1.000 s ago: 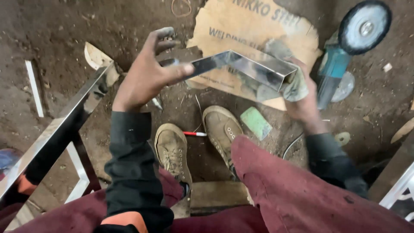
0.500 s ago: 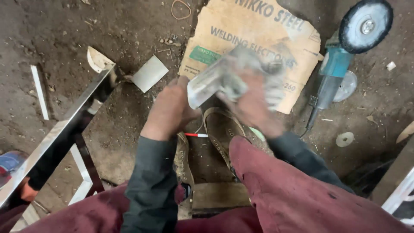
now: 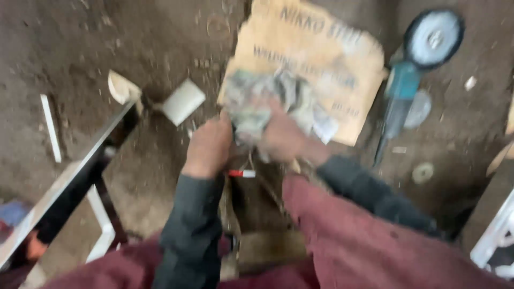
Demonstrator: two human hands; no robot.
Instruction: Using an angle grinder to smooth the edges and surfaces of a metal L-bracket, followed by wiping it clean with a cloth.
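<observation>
A blurred grey, shiny bent metal piece [image 3: 267, 104] sits at the centre of the frame, slightly above the middle, held between both hands. Motion blur smears it so badly that its shape and edges cannot be made out; it reads only as a crumpled-looking silvery patch with pale glints. The left hand [image 3: 210, 147] is pressed against its lower left side, and the right hand [image 3: 284, 136] covers its lower right part; whether the fingers of either hand are curled tight on the metal or spread cannot be told. Dark grey sleeves run down from both wrists to maroon-clad knees at the bottom edge.

Behind the hands, in the upper middle, lies a torn brown cardboard sheet [image 3: 321, 59]. In the upper right rests a teal angle grinder with a round disc [image 3: 415, 69]. A long polished steel square tube [image 3: 69, 182] runs along the lower left, cut off by the frame edge. A small red-and-white marker [image 3: 242, 173] lies on the dirt floor [image 3: 69, 48] just below the hands.
</observation>
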